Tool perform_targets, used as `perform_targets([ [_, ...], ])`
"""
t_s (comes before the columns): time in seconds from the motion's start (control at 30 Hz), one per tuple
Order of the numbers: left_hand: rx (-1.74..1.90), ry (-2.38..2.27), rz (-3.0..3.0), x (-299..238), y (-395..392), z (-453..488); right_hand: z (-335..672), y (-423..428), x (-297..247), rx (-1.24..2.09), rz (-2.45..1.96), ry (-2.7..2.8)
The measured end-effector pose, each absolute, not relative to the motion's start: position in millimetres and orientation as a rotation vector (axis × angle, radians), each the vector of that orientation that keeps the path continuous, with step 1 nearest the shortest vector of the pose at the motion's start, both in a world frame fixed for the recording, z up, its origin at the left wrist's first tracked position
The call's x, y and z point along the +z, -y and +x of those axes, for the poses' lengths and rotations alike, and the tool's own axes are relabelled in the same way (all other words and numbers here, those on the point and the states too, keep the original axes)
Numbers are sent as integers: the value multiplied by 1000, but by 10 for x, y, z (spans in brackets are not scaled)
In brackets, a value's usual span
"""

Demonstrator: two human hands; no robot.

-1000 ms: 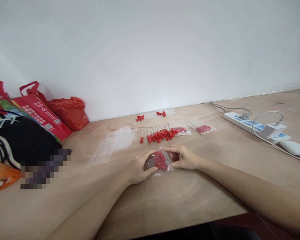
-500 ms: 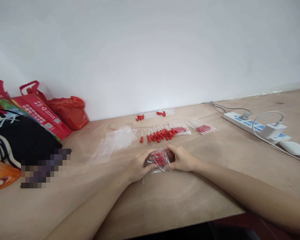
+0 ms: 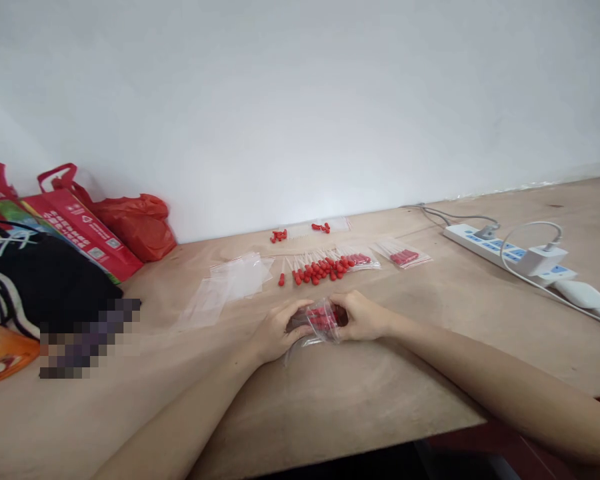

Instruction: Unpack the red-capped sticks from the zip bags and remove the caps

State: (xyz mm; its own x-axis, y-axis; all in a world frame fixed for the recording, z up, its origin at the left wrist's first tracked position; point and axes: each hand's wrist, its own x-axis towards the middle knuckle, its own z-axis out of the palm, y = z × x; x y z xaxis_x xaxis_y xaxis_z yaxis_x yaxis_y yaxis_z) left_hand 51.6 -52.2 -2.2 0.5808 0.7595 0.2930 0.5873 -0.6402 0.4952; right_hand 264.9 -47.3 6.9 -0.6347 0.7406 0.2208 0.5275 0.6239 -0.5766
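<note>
Between my two hands is a clear zip bag (image 3: pixel 323 319) with red-tipped items inside. My left hand (image 3: pixel 279 328) grips its left side, thumb below and fingers above. On the opposite side my right hand (image 3: pixel 361 316) is closed on the bag's edge, thumb and fingers curled around it. Just beyond my hands lies a pile of white sticks with red heads (image 3: pixel 320 269), the heads pointing toward me. A filled clear bag (image 3: pixel 366 260) touches the pile's right end, and another filled bag (image 3: pixel 404 256) lies farther right.
Flat clear bags (image 3: pixel 237 280) overlap left of the pile. Near the wall, small red pieces (image 3: pixel 279 236) lie by another clear bag (image 3: pixel 306 230). A power strip (image 3: pixel 485 247) with cables stands right. Red shopping bags (image 3: pixel 85 227) and a black bag (image 3: pixel 50 280) crowd the left.
The bag has turned slightly between my hands, so more of the red contents shows at its upper part. Both hands stay on it, nearly in place.
</note>
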Motion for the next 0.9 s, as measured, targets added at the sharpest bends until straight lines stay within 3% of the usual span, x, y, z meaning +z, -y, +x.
perform_targets([
  [0.33,659,-1110,2421,-4,515,515,2712,468,80,628,-979,2329],
  [0.9,674,-1168,2402,14,509,523,2795,381,-12,1082,-930,2103],
])
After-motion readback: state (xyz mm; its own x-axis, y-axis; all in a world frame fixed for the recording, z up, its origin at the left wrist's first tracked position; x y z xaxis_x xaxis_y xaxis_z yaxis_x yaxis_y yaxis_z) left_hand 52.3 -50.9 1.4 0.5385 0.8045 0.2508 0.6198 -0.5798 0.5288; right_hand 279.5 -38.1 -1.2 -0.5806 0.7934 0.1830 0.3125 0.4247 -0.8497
